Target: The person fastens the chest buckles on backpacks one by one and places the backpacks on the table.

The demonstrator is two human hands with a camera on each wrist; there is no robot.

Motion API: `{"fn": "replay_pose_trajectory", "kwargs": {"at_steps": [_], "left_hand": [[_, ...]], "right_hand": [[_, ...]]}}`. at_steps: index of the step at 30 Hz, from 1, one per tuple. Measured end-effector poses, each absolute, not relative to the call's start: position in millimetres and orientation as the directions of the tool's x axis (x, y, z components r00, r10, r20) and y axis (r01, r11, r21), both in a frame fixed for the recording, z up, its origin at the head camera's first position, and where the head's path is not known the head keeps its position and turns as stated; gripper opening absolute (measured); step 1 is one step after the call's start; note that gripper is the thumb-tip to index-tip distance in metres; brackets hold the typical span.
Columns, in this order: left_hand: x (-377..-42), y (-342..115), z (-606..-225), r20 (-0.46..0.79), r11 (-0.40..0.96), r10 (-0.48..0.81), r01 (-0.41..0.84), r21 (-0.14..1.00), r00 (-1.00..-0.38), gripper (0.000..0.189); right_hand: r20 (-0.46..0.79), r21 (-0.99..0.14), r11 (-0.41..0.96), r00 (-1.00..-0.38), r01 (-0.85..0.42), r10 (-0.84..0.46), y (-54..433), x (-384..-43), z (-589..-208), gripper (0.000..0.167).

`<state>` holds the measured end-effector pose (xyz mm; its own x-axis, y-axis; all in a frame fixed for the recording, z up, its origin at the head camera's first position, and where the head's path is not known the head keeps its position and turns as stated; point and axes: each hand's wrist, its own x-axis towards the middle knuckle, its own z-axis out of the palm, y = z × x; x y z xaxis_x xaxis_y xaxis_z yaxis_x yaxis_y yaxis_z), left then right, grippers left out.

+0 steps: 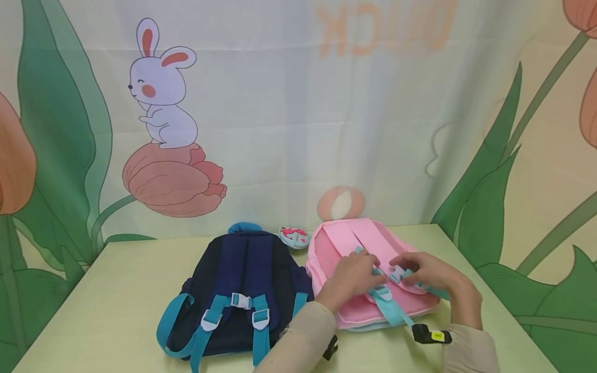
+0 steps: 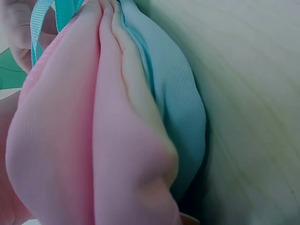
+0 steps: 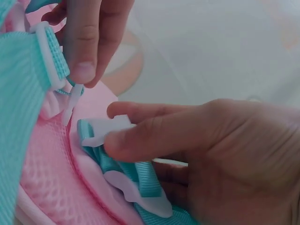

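Note:
A pink backpack (image 1: 342,238) with teal straps lies on the table, its strap side up. Above its straps, my left hand (image 1: 355,274) pinches a white buckle half with a prong (image 3: 72,104), best seen in the right wrist view. Across from it, my right hand (image 1: 431,272) holds the other white buckle half (image 3: 110,129) on a teal strap between thumb and fingers. The two halves are apart. In the left wrist view, the backpack's pink and light-blue side (image 2: 126,131) fills much of the picture and hides most of the left hand.
Left of the pink backpack lies a dark blue backpack (image 1: 246,259), its white chest buckle (image 1: 241,300) fastened. A small patterned pouch (image 1: 295,237) sits between the two bags at the back of the table (image 1: 112,295). Behind hangs a printed curtain (image 1: 270,103).

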<state>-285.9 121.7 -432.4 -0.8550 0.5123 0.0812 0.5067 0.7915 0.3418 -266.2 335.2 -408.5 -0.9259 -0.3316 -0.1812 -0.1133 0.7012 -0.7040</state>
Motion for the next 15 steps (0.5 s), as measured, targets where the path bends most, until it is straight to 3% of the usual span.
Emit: {"fn": "replay_pose_trajectory", "kwargs": {"at_steps": [15], "left_hand": [[-284.7,124.8,-434.5,0.080,0.829,0.414,0.412,0.378,-0.907,0.026]], "right_hand": [[-0.165,-0.681,0.723,-0.938,-0.116,-0.306,332.5,-269.6,-411.1,0.035]]}}
